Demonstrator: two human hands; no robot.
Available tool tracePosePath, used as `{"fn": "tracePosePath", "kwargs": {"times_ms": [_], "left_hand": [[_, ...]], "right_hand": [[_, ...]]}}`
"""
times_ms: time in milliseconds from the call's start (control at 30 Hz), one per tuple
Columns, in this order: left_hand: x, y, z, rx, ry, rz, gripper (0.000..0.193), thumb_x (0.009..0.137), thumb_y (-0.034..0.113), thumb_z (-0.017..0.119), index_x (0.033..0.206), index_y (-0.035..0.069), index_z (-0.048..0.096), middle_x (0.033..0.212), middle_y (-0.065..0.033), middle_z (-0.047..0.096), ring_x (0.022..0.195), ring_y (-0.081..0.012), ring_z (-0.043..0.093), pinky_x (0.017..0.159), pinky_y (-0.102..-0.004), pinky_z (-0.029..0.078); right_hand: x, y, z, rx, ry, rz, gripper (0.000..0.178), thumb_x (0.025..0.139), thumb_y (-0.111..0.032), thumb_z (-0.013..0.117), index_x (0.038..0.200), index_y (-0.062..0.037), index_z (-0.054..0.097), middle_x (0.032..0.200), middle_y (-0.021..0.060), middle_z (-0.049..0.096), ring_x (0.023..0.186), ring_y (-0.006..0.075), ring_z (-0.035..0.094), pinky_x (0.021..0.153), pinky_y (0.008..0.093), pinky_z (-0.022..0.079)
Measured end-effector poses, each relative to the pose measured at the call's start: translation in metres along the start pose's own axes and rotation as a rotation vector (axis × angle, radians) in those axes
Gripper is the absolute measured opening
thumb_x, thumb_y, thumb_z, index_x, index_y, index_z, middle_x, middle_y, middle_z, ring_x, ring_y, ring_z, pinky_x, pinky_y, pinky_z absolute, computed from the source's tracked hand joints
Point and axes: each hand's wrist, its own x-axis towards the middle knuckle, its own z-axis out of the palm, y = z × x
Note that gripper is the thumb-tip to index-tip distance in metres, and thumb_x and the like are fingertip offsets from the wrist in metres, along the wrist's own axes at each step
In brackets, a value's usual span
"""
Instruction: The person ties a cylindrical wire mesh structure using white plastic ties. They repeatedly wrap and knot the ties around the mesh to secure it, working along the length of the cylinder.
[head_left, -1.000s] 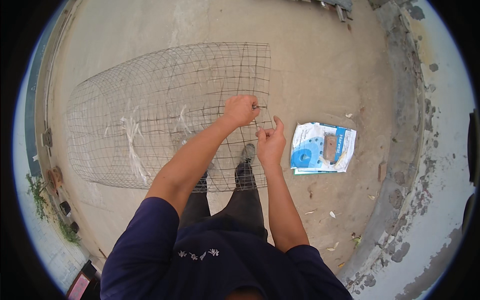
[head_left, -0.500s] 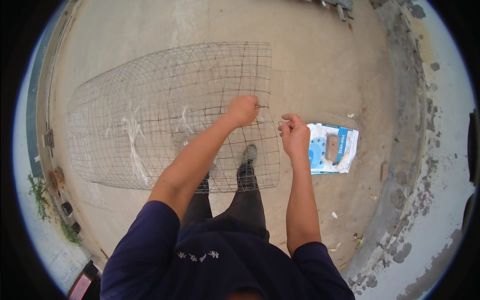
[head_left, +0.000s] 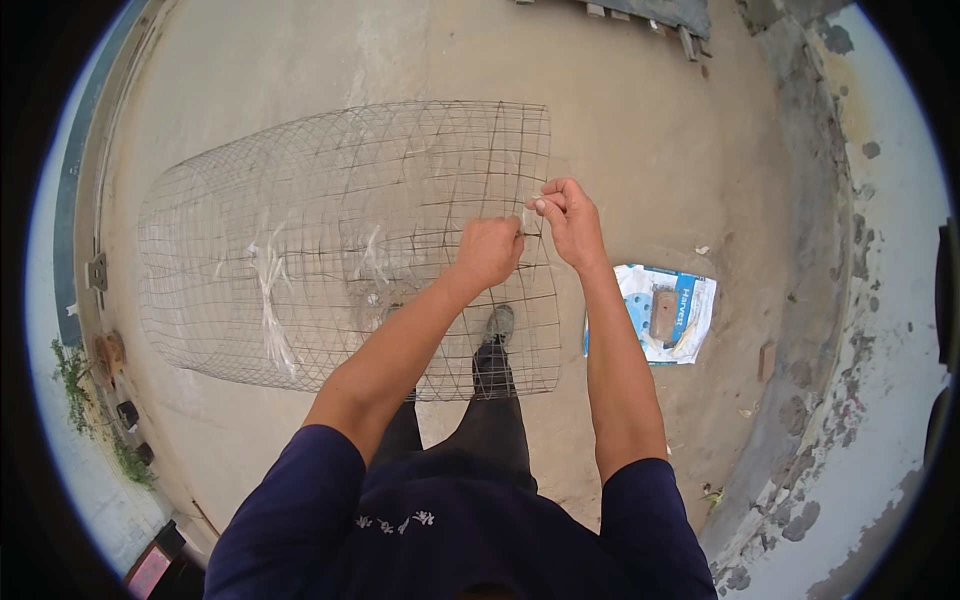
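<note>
Soft, even light falls on dusty tan ground point(head_left: 650, 130), with a pale, flaking wall point(head_left: 895, 330) at right and green plants point(head_left: 130, 462) at lower left.

Wire mesh point(head_left: 345, 235) blocks leftward; floor point(head_left: 665, 180) opens rightward.

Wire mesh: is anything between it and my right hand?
Nothing visible is: your right hand is at the right edge of the wire mesh, beside your left hand. The blue-and-white bag lies to the right.
</note>
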Motion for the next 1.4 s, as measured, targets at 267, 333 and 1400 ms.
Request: {"fn": "tracePosePath", "kwargs": {"times_ms": [267,333,1400], "left_hand": [[-0.003,-0.002,-0.001,-0.071,0.121,0.021,0.041,0.088,0.013,0.072,0.122,0.01,0.05,0.101,-0.0178,0.071,0.08,-0.0418,0.069,0.068,-0.053,0.053],[-0.002,-0.004,-0.001,-0.084,0.086,0.002,0.039,0.087,0.012,0.072,0.121,0.009,0.053,0.107,-0.0187,0.069,0.08,-0.0425,0.069,0.066,-0.0527,0.054],[0.04,-0.015,-0.01,-0.004,-0.462,-0.168,0.034,0.096,0.025,0.058,0.125,0.008,0.066,0.119,-0.015,0.074,0.111,-0.0365,0.069,0.094,-0.0471,0.054]], "right_hand": [[-0.032,0.02,0.029,-0.215,0.131,0.021,0.003,0.092,-0.009,0.072,0.092,-0.0076,0.075,0.089,0.0086,0.074,0.086,0.025,0.07,0.079,0.0377,0.056],[-0.032,0.01,0.032,-0.466,0.109,-0.138,0.005,0.09,-0.009,0.072,0.087,-0.0083,0.077,0.094,0.0083,0.071,0.089,0.0259,0.067,0.079,0.0399,0.055],[-0.032,0.012,0.021,-0.947,-0.214,-0.071,0.005,0.082,-0.018,0.075,0.084,-0.0145,0.078,0.083,0.0099,0.076,0.082,0.0283,0.075,0.07,0.0414,0.059]]}}
